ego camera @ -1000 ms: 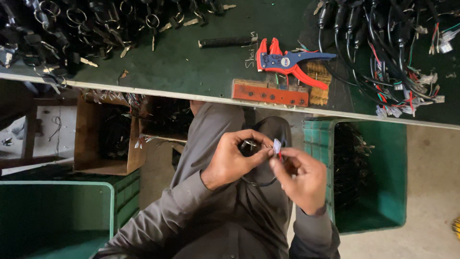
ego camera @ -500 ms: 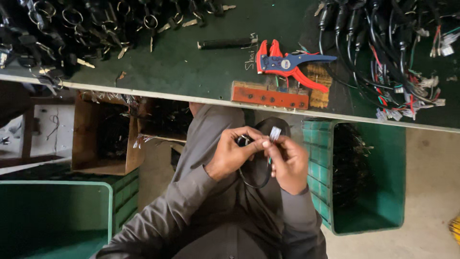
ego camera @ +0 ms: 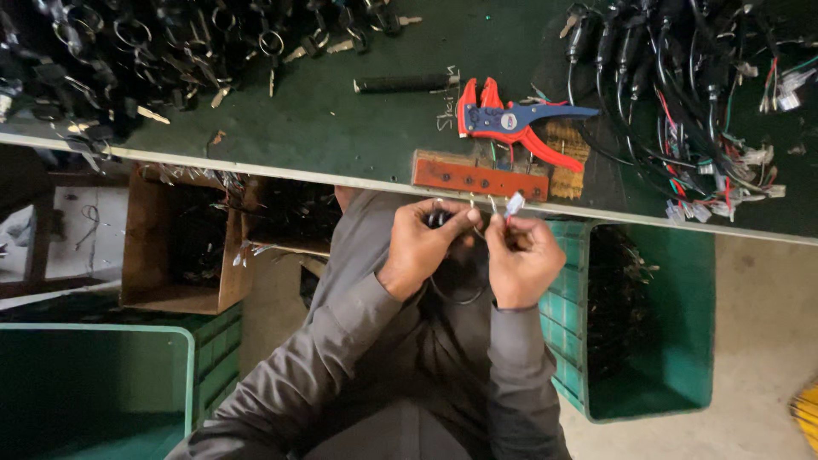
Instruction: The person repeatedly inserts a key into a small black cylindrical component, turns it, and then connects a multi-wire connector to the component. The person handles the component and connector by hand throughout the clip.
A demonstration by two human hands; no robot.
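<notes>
My left hand point(ego camera: 422, 247) pinches a small black switch part with wires point(ego camera: 439, 217) just below the edge of the green workbench point(ego camera: 341, 128). Close beside it, my right hand point(ego camera: 520, 260) grips a small white connector point(ego camera: 515, 204) at the end of the same thin black wires, which loop down under both hands. The hands nearly touch, held over my lap. A red and blue wire stripper point(ego camera: 511, 119) lies on the bench right above them, beside a red-brown wooden block point(ego camera: 477, 176).
Several black key switches with keys point(ego camera: 128, 51) are piled at the bench's far left. Wire harnesses point(ego camera: 699, 94) lie at the right. A black cylinder point(ego camera: 400, 83) rests mid-bench. A cardboard box point(ego camera: 183, 247) and green crates point(ego camera: 673, 375) point(ego camera: 102, 383) stand on the floor.
Both hands have risen toward the bench edge and drawn closer together, carrying the wired part and white connector up with them.
</notes>
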